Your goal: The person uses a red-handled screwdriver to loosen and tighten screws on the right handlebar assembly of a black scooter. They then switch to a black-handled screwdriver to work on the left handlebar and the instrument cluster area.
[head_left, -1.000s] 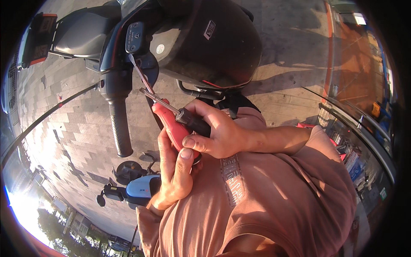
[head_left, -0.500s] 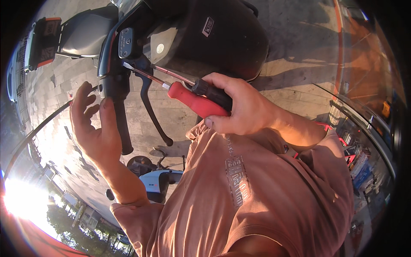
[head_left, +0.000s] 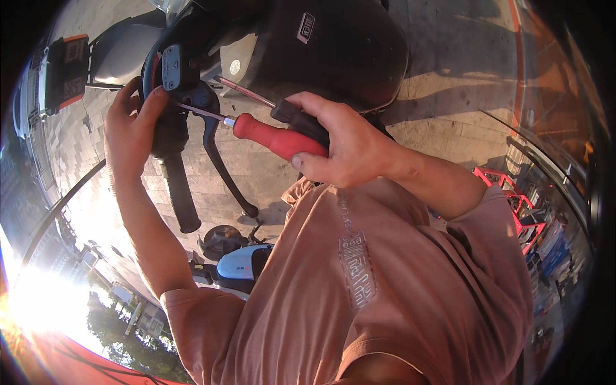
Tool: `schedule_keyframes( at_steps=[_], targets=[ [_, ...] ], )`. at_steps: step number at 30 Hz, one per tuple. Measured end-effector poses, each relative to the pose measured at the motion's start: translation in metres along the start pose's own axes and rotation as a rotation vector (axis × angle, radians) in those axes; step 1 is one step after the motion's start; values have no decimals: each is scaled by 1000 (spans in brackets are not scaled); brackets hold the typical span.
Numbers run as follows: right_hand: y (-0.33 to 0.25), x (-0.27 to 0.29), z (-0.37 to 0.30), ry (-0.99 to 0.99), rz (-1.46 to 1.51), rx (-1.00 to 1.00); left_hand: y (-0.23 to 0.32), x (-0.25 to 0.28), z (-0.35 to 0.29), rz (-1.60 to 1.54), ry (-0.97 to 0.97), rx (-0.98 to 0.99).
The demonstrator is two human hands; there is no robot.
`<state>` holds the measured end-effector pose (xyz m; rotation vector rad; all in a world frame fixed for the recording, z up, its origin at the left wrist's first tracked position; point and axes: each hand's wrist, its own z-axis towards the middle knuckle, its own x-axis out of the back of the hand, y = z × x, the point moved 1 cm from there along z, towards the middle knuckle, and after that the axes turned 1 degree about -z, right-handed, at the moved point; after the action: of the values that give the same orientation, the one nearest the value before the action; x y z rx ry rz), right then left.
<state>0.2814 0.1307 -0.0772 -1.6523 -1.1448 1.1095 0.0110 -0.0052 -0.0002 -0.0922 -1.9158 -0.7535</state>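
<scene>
My right hand (head_left: 350,138) is closed round two screwdrivers together. The red-handled screwdriver (head_left: 276,136) points left, its tip at the handlebar switch housing (head_left: 168,131) close to my left thumb. Beside it, the black-handled screwdriver (head_left: 247,95) slants up and left, its tip in the air. My left hand (head_left: 131,131) grips the housing, thumb on the near side and fingers curled at the far left, partly hidden. Just above the thumb lies a grey reservoir cap (head_left: 171,67). The black brake lever (head_left: 215,151) and the rubber handlebar grip (head_left: 179,196) extend down from there.
A large black scooter front panel (head_left: 333,58) fills the top. The scooter's seat (head_left: 128,51) and a black-and-orange box (head_left: 67,70) are at upper left. A blue scooter (head_left: 237,266) stands on the paving below. Red metal racks (head_left: 513,205) are at right.
My left hand has moved up and closed on the switch housing. My right hand has shifted slightly left and up with both screwdrivers, the red one's tip now beside my left thumb.
</scene>
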Motion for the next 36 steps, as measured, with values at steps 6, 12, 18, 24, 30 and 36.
schedule_keyframes(
  at_steps=[6,12,18,24,30,36],
  targets=[
    [6,2,5,132,-164,239,6,9,18,139,-149,-76],
    [4,12,14,38,-175,163,4,11,29,140,-194,-158],
    [7,20,22,-22,-136,186,-1,14,33,112,-228,-184],
    [7,18,23,-27,-73,229,-3,16,33,67,-216,-106],
    [12,19,24,-61,-180,191,-5,16,35,22,-275,-129],
    [24,13,31,-175,252,196,-3,17,38,83,-251,-171]
  ],
)
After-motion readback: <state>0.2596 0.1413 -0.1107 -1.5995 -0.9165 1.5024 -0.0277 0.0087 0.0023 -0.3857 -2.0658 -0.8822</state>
